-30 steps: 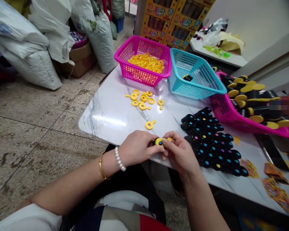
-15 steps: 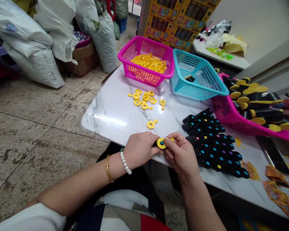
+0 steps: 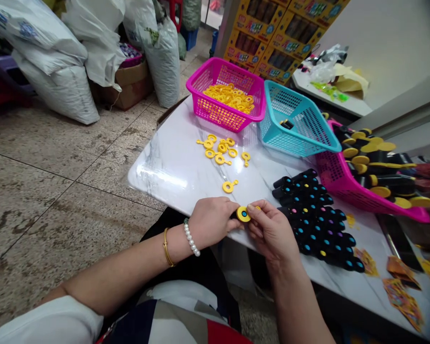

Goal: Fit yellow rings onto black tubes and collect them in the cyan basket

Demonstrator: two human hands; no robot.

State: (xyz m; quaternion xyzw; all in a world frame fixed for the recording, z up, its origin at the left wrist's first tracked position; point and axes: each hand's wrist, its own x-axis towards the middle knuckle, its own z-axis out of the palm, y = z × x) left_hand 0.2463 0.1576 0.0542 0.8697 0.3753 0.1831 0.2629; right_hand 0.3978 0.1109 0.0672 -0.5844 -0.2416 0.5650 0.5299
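Note:
Near the table's front edge my two hands meet around one small piece. My left hand (image 3: 215, 220) is closed on a black tube (image 3: 233, 215), most of which its fingers hide. A yellow ring with a tab (image 3: 240, 216) sits around the tube's end, and a blue dot shows in its centre. Thumb and fingers of my right hand (image 3: 274, 234) pinch the ring's tab side. Just beyond lies a single loose yellow ring (image 3: 224, 188), with several more yellow rings (image 3: 220, 159) farther back. Rows of black tubes (image 3: 317, 222) with mostly blue dots lie right of my hands.
A pink basket (image 3: 215, 113) of yellow rings and a blue basket (image 3: 297, 145) with a few black pieces stand at the back. Another pink basket (image 3: 365, 200) at right holds black tubes with yellow parts. Printed wrappers (image 3: 403, 301) lie front right; white sacks (image 3: 57, 91) stand on the floor.
The camera view has shifted slightly. Both hands keep their hold; the ring now faces me more squarely, with the blue dot brighter in its centre.

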